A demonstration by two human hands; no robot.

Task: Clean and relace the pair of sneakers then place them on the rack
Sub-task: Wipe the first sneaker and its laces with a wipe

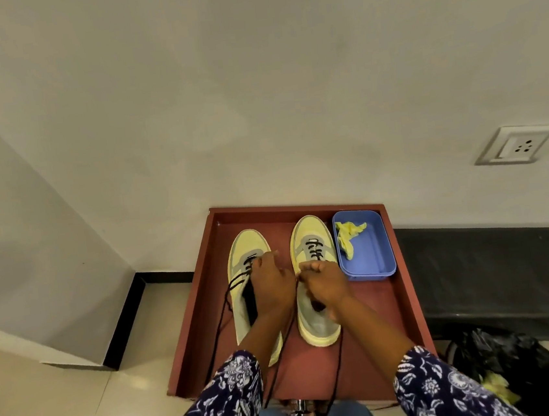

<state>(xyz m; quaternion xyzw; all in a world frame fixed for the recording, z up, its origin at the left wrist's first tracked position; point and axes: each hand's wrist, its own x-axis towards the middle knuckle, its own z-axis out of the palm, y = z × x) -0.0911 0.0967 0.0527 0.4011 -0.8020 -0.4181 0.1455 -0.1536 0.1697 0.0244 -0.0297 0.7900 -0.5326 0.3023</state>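
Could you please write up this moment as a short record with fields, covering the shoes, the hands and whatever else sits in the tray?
surface: red-brown tray
left sneaker: yellow, black lace loose, trailing off the tray
right sneaker: yellow, partly laced
left hand: on the left sneaker's laces
right hand: fingers curled, pinching a lace end
blue tub: beside the right sneaker, holds a yellow cloth
stage: relacing under way
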